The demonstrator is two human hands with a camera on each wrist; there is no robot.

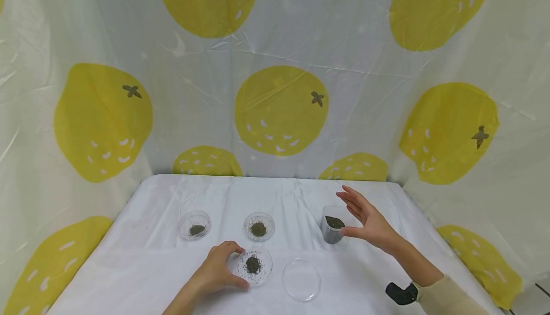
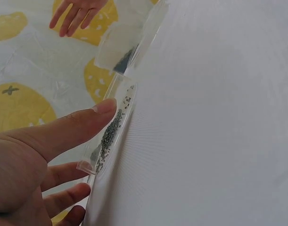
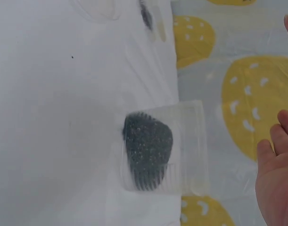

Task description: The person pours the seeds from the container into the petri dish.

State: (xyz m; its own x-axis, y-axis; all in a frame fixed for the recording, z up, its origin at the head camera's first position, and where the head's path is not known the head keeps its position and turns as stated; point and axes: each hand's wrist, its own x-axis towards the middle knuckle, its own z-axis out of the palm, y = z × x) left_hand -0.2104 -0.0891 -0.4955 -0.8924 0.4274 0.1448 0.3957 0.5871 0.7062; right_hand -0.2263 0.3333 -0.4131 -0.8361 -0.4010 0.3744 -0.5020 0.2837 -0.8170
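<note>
My left hand (image 1: 219,269) grips a clear round petri dish (image 1: 265,276) at its left side, with the thumb at the near edge and the fingers at the far edge. A small mound of dark, crumbly soil-like material (image 1: 253,264) lies in that dish, with specks scattered around it. At the right, my right hand (image 1: 373,224) is spread beside a clear plastic tub (image 1: 332,236) partly filled with dark grains (image 3: 148,146). In the right wrist view its fingers stand apart from the tub; nothing is held.
Two more petri dishes, one at the left (image 1: 185,232) and one in the middle (image 1: 271,231), hold similar dark material. An empty clear round lid or dish (image 1: 301,280) lies right of the gripped dish. Lemon-print sheeting (image 1: 193,114) surrounds the white-covered table (image 1: 142,262).
</note>
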